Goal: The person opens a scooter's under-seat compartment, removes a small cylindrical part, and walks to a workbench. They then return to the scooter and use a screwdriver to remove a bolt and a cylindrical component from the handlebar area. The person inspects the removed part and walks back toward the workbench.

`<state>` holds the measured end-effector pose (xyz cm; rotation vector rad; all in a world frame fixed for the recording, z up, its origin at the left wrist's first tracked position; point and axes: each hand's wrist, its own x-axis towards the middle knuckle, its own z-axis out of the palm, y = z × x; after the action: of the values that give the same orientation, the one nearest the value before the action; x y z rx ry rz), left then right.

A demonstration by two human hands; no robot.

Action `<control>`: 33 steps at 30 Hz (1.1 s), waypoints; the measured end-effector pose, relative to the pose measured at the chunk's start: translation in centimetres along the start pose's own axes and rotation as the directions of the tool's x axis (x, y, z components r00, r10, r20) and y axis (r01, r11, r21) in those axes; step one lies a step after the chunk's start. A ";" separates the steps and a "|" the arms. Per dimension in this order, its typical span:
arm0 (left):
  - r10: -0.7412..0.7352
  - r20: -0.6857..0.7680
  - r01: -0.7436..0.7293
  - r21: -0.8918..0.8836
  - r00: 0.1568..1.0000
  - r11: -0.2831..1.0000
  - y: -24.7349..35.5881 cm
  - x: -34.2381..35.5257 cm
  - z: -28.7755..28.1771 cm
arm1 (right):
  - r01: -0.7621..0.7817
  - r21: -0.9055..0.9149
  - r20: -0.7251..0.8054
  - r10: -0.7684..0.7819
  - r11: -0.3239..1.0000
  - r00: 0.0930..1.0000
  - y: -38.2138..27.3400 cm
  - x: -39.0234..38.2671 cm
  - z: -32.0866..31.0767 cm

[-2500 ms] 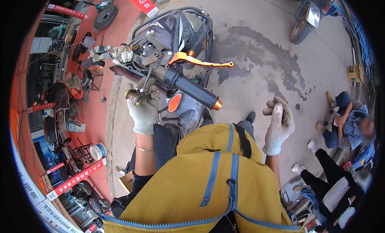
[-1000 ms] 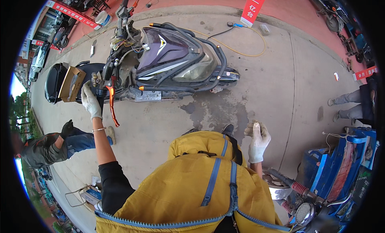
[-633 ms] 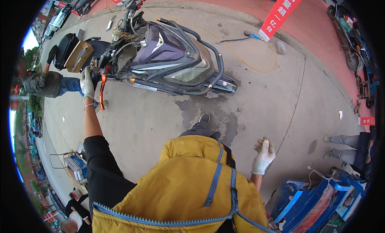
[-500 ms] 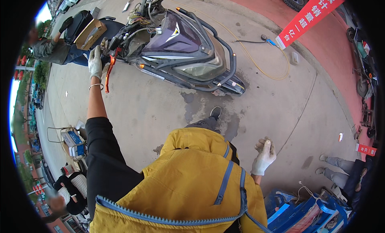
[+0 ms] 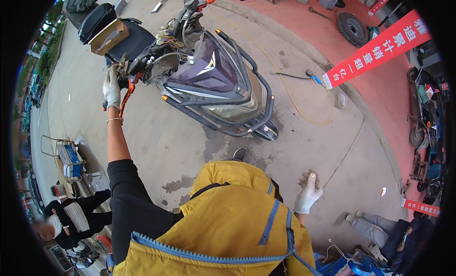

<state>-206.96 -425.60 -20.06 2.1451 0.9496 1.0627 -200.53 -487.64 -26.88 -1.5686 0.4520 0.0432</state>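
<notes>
A scooter (image 5: pixel 204 79) with a dark purple front panel and black crash bars stands before me, its front wheel pointing toward the lower right. My left hand (image 5: pixel 112 88), in a white glove, is closed round the handlebar grip, which it mostly covers; the black grip end (image 5: pixel 104 105) shows beside it. Next to those fingers is an orange brake lever (image 5: pixel 127 96). Loose wires (image 5: pixel 167 38) stick out around the bare handlebar middle. My right hand (image 5: pixel 308 193), also gloved in white, hangs away from the scooter with loosely bent, slightly parted fingers and nothing visible in it.
An open cardboard box (image 5: pixel 109 37) rests on the scooter seat. A yellow hose (image 5: pixel 290 98) curves over the concrete to a gauge (image 5: pixel 311 75). A cart with boxes (image 5: pixel 71 162) stands left. People are at upper left, lower left and lower right. A tyre (image 5: pixel 352 29) lies beyond the red banner (image 5: pixel 375 50).
My view has shifted, bringing the far handlebar end into sight. The person behind the scooter has moved toward the upper left edge. My left hand stays on the grip; my right stays low.
</notes>
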 end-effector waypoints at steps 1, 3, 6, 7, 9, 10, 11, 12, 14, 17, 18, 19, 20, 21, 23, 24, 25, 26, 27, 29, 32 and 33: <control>0.050 0.001 -0.050 -0.063 0.999 0.997 -0.2 -0.1 0.1 | -0.016 -0.006 0.003 0.016 1.000 1.000 -0.1 0.1 0.3; 0.067 -0.042 -0.069 -0.061 0.997 0.996 -0.8 -0.1 0.2 | 0.019 -0.029 0.016 -0.019 0.999 1.000 -0.2 0.2 0.9; -0.027 0.035 0.030 -0.086 0.999 0.996 -1.6 0.3 0.7 | -0.026 -0.002 0.017 0.026 1.000 1.000 -0.3 0.7 1.6; -0.091 0.031 0.095 -0.156 0.995 0.983 -1.9 0.5 0.9 | -0.006 -0.014 -0.008 0.006 1.000 1.000 -0.5 0.9 1.7; -0.119 -0.070 0.114 -0.077 0.990 0.991 -2.4 0.8 1.1 | -0.013 -0.035 -0.010 0.012 0.999 1.000 -0.8 1.5 2.0; -0.099 -0.095 0.091 -0.086 0.991 0.992 -2.6 0.9 1.2 | -0.019 -0.042 -0.015 0.018 0.999 1.000 -0.9 1.8 2.1; -0.149 -0.040 0.141 -0.168 0.988 0.976 -2.7 1.0 1.2 | -0.032 -0.050 -0.006 0.031 0.998 0.999 -1.1 2.3 2.2; -0.222 -0.003 0.216 -0.227 0.975 0.950 -2.7 1.0 1.2 | -0.020 -0.030 -0.025 0.020 0.999 0.999 -1.3 2.7 2.3; -0.284 -0.003 0.279 -0.184 0.959 0.942 -2.1 1.1 1.0 | -0.035 -0.001 -0.029 0.035 0.999 0.999 -1.5 3.7 2.3; -0.335 -0.136 0.286 -0.291 0.932 0.913 0.9 1.1 1.1 | -0.064 0.019 -0.064 0.065 0.998 0.996 -1.6 5.5 1.8; -0.273 -0.287 0.195 -0.271 0.918 0.943 2.5 0.9 1.4 | -0.077 0.045 -0.028 0.078 0.996 0.997 -1.7 6.4 1.4; -0.217 -0.403 0.139 -0.213 0.889 0.967 4.5 0.6 1.6 | -0.041 -0.007 -0.019 0.041 0.999 0.999 -1.7 7.4 0.9; -0.150 -0.525 0.085 -0.147 0.838 0.986 6.8 0.2 2.2 | -0.048 -0.004 -0.038 0.048 0.999 0.998 -1.7 8.3 0.4; -0.114 -0.476 0.032 -0.178 0.872 0.984 9.2 -0.6 3.9 | -0.048 0.010 -0.047 0.049 0.999 0.998 -1.6 9.6 -0.1; -0.123 -0.380 0.012 -0.280 0.917 0.960 14.0 -3.3 8.1 | -0.069 0.048 -0.005 0.069 0.996 0.998 -1.5 12.6 -1.8; -0.115 -0.299 0.022 -0.296 0.947 0.955 16.5 -4.9 11.3 | -0.056 0.050 -0.027 0.057 0.997 0.998 -1.4 14.2 -2.6; -0.015 -0.190 -0.040 -0.282 0.982 0.959 18.7 -7.1 15.3 | -0.055 0.072 -0.031 0.057 0.996 0.998 -1.2 15.9 -3.5; 0.084 -0.046 -0.094 -0.331 0.995 0.939 20.9 -9.4 19.3 | -0.051 0.114 0.021 0.049 0.992 0.999 -1.2 17.9 -4.9; 0.156 0.055 -0.132 -0.310 0.986 0.942 23.0 -11.9 23.6 | -0.066 0.124 0.022 0.064 0.990 0.998 -1.2 20.0 -6.4; 0.218 0.300 -0.054 -0.472 0.929 0.880 27.2 -17.4 31.9 | -0.057 0.116 -0.109 0.069 0.992 0.992 -1.4 24.0 -9.5; 0.217 0.554 0.073 -0.454 0.804 0.888 33.7 -26.2 42.9 | -0.082 0.184 -0.170 0.114 0.980 0.979 -3.5 30.5 -16.6; 0.195 0.625 0.137 -0.442 0.756 0.886 36.0 -29.0 46.2 | -0.027 0.166 -0.223 0.064 0.986 0.973 -4.8 32.7 -19.0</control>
<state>-168.77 -477.47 -30.97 1.8907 0.2742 0.3971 -173.81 -514.50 -31.06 -1.4083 0.6562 -0.1364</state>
